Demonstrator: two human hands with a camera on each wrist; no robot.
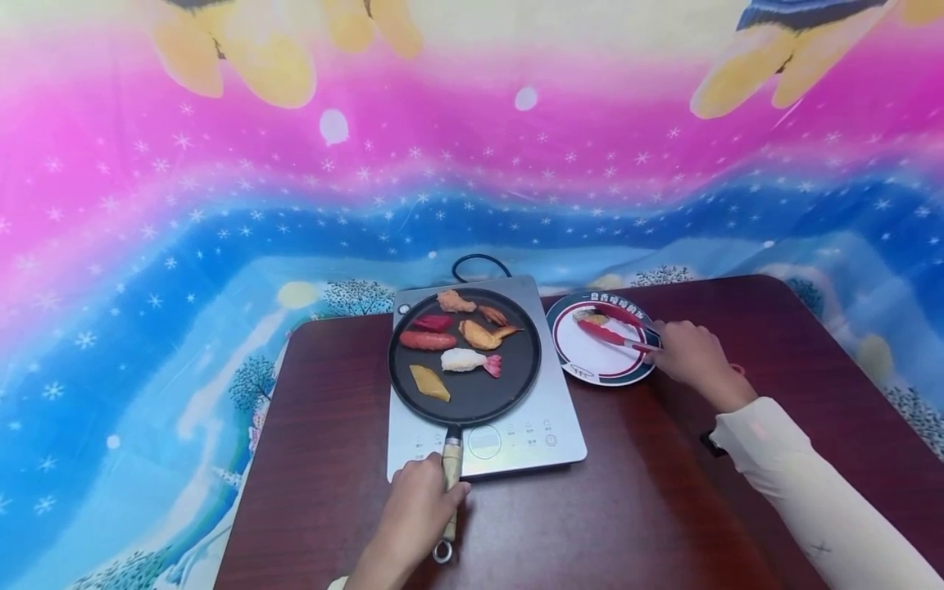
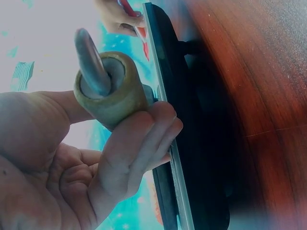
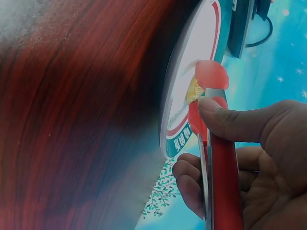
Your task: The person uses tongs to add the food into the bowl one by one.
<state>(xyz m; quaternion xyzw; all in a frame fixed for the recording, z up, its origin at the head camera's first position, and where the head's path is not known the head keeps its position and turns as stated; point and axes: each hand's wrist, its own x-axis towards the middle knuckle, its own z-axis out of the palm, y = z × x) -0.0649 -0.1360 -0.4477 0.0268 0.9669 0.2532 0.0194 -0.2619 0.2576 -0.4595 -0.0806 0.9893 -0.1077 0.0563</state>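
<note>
My left hand point(image 1: 420, 504) grips the beige handle point(image 1: 453, 463) of a round black frying pan point(image 1: 472, 406); in the left wrist view the handle's end point(image 2: 112, 86) with its metal ring faces the camera. My right hand point(image 1: 689, 360) holds red-tipped tongs point(image 1: 615, 334) over a white plate point(image 1: 586, 356) with a dark rim. Between the tong tips in the right wrist view is a yellowish food piece point(image 3: 194, 91), partly hidden; whether it is pinched is unclear. In the pan lie a red sausage point(image 1: 428, 341), a shrimp sushi point(image 1: 463, 360), a yellow slice point(image 1: 429, 383) and several other pieces.
The pan sits on a silver induction cooker point(image 1: 568, 438) with a black cable point(image 1: 479, 256) behind it. The plate stands just right of the cooker on a dark reddish wooden table point(image 1: 324, 459). A colourful printed cloth point(image 1: 221, 205) hangs behind the table.
</note>
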